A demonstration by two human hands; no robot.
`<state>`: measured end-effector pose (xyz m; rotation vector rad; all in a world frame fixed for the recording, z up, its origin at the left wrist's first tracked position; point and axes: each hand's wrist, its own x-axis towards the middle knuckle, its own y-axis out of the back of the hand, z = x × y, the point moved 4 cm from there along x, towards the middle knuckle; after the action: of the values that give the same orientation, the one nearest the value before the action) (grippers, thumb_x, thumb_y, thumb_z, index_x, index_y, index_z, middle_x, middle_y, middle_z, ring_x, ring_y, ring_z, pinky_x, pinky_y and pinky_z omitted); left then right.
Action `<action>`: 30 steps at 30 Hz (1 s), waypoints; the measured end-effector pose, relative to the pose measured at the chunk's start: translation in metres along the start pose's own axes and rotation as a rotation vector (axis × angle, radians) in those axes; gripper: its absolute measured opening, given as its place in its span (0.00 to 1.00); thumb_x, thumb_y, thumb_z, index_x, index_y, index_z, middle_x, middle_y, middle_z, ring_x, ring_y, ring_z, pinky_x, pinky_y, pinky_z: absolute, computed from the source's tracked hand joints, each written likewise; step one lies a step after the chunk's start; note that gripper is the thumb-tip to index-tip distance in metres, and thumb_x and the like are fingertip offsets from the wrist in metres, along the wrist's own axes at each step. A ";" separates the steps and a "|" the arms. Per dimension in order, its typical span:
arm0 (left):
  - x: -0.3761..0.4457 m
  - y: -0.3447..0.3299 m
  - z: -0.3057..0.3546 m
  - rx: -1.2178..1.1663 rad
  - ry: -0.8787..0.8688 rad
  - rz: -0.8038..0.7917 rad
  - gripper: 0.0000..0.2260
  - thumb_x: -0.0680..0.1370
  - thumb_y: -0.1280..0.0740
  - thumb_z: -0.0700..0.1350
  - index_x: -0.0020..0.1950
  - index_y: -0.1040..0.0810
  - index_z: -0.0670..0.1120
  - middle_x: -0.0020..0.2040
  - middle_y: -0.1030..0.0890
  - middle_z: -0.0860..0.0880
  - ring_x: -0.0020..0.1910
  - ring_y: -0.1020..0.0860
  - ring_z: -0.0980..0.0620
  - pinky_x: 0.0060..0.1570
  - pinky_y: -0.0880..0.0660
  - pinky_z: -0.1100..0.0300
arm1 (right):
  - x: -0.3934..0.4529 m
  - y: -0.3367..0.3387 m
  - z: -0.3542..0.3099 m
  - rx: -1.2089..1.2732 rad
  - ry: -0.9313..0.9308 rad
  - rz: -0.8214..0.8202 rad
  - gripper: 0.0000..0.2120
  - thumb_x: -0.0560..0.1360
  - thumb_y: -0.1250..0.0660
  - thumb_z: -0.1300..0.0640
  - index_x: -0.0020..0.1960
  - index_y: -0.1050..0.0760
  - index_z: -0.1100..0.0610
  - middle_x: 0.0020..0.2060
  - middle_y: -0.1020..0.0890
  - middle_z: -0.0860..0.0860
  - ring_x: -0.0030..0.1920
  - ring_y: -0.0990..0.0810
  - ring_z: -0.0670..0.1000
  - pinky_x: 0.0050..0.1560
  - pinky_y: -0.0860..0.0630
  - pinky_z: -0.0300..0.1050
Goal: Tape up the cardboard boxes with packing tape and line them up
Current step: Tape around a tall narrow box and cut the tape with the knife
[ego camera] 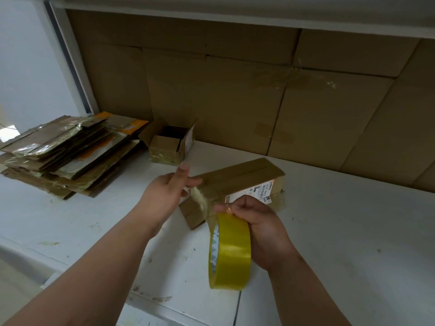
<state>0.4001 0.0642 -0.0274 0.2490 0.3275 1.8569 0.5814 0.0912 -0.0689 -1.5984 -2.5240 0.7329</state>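
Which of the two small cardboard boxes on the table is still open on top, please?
The small box at the back, beside the flattened cardboard stack: its flaps stand up, while the long box is closed.
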 end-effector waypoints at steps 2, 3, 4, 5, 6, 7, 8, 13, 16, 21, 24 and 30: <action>-0.003 0.002 0.003 0.072 -0.017 0.040 0.13 0.83 0.41 0.53 0.58 0.17 0.54 0.51 0.20 0.57 0.49 0.23 0.59 0.45 0.30 0.69 | -0.003 -0.001 0.000 -0.019 0.013 -0.010 0.07 0.65 0.31 0.62 0.39 0.28 0.62 0.49 0.15 0.61 0.43 0.17 0.57 0.52 0.27 0.55; -0.005 0.001 0.004 0.118 -0.027 0.012 0.11 0.83 0.38 0.48 0.61 0.19 0.55 0.53 0.20 0.57 0.48 0.24 0.61 0.43 0.31 0.72 | -0.004 -0.001 0.000 -0.030 0.018 -0.014 0.07 0.66 0.30 0.62 0.39 0.28 0.61 0.50 0.15 0.61 0.45 0.18 0.57 0.52 0.27 0.55; -0.009 0.000 0.005 0.153 -0.041 -0.025 0.12 0.82 0.36 0.44 0.63 0.20 0.57 0.54 0.20 0.58 0.48 0.24 0.64 0.42 0.31 0.76 | -0.005 -0.001 0.000 -0.045 0.024 -0.013 0.08 0.66 0.28 0.63 0.39 0.28 0.61 0.50 0.15 0.60 0.46 0.18 0.57 0.53 0.28 0.55; -0.011 -0.002 0.002 0.174 -0.060 -0.072 0.14 0.82 0.35 0.43 0.63 0.21 0.59 0.53 0.20 0.59 0.47 0.24 0.66 0.43 0.31 0.77 | -0.007 -0.001 -0.001 -0.060 0.031 -0.007 0.08 0.66 0.28 0.63 0.39 0.27 0.61 0.50 0.15 0.60 0.47 0.19 0.57 0.53 0.27 0.56; -0.015 -0.005 0.004 0.185 -0.080 -0.110 0.14 0.82 0.35 0.44 0.63 0.22 0.61 0.50 0.19 0.60 0.45 0.23 0.67 0.44 0.30 0.78 | -0.009 -0.001 -0.001 -0.069 0.041 0.003 0.09 0.65 0.26 0.62 0.39 0.26 0.60 0.50 0.14 0.59 0.48 0.19 0.56 0.54 0.27 0.56; -0.019 -0.008 0.006 0.207 -0.103 -0.139 0.13 0.82 0.35 0.45 0.62 0.22 0.62 0.43 0.18 0.60 0.42 0.22 0.67 0.43 0.30 0.78 | -0.010 -0.001 -0.002 -0.079 0.053 0.012 0.09 0.64 0.25 0.62 0.38 0.25 0.60 0.50 0.14 0.59 0.49 0.18 0.56 0.55 0.27 0.56; -0.023 -0.010 0.008 0.244 -0.125 -0.145 0.12 0.82 0.36 0.47 0.61 0.22 0.61 0.37 0.17 0.58 0.38 0.22 0.66 0.41 0.30 0.77 | -0.012 -0.001 -0.002 -0.088 0.066 0.020 0.08 0.64 0.25 0.61 0.38 0.24 0.59 0.50 0.14 0.58 0.50 0.18 0.55 0.57 0.27 0.56; -0.037 -0.020 0.016 0.456 -0.221 -0.137 0.13 0.83 0.38 0.45 0.65 0.22 0.58 0.50 0.17 0.57 0.52 0.21 0.59 0.55 0.26 0.65 | -0.017 -0.001 0.000 -0.148 0.129 0.015 0.02 0.67 0.29 0.58 0.36 0.21 0.55 0.53 0.15 0.57 0.54 0.19 0.55 0.61 0.28 0.56; -0.046 -0.024 0.017 0.381 -0.235 -0.135 0.09 0.82 0.36 0.45 0.57 0.19 0.56 0.52 0.18 0.58 0.52 0.22 0.60 0.53 0.26 0.66 | -0.023 -0.001 -0.002 -0.203 0.171 0.020 0.03 0.68 0.30 0.56 0.38 0.20 0.56 0.52 0.15 0.57 0.52 0.19 0.53 0.57 0.27 0.53; -0.054 -0.030 0.016 0.301 -0.248 -0.095 0.05 0.74 0.26 0.52 0.43 0.19 0.52 0.46 0.21 0.57 0.45 0.24 0.65 0.40 0.31 0.75 | -0.033 -0.005 -0.002 -0.292 0.200 -0.032 0.04 0.70 0.30 0.59 0.38 0.16 0.54 0.51 0.15 0.57 0.51 0.17 0.53 0.59 0.24 0.52; -0.053 -0.028 0.014 0.227 -0.176 -0.078 0.06 0.75 0.26 0.46 0.40 0.20 0.48 0.39 0.19 0.54 0.38 0.23 0.60 0.35 0.30 0.72 | -0.037 -0.003 -0.001 -0.364 0.205 0.047 0.05 0.75 0.30 0.63 0.45 0.15 0.58 0.54 0.15 0.51 0.58 0.18 0.51 0.67 0.26 0.56; -0.051 -0.028 0.016 0.516 -0.317 -0.016 0.06 0.80 0.34 0.43 0.43 0.25 0.49 0.43 0.25 0.54 0.40 0.26 0.57 0.36 0.33 0.70 | -0.045 -0.009 -0.003 -0.509 0.201 0.194 0.23 0.74 0.26 0.53 0.68 0.24 0.52 0.59 0.18 0.45 0.61 0.21 0.45 0.65 0.25 0.48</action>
<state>0.4462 0.0249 -0.0226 0.8789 0.5804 1.6575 0.5957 0.0503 -0.0537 -1.9610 -2.5558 -0.0834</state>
